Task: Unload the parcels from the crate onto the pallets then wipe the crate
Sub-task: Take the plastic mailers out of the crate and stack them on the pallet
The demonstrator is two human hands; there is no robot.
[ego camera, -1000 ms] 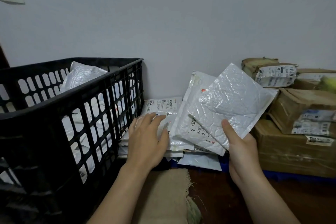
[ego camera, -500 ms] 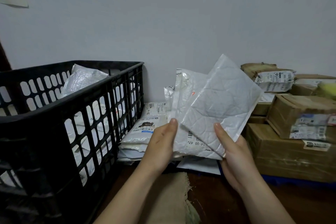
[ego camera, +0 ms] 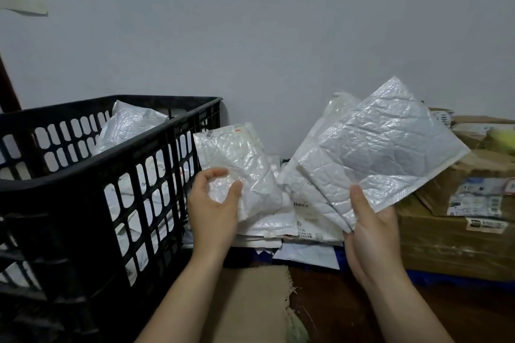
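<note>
1. Our left hand pinched one crumpled white mailer by its lower corner, lifted beside the black crate.
2. Our right hand clamped two fanned bubble mailers, apart from the left, likely for sorting onto the parcel stack below; its pallet was hidden.

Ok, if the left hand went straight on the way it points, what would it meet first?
Beyond the small mailer it grips, the left hand points over the parcel pile at the wall; probably the wall first, though depth is unclear.
</note>
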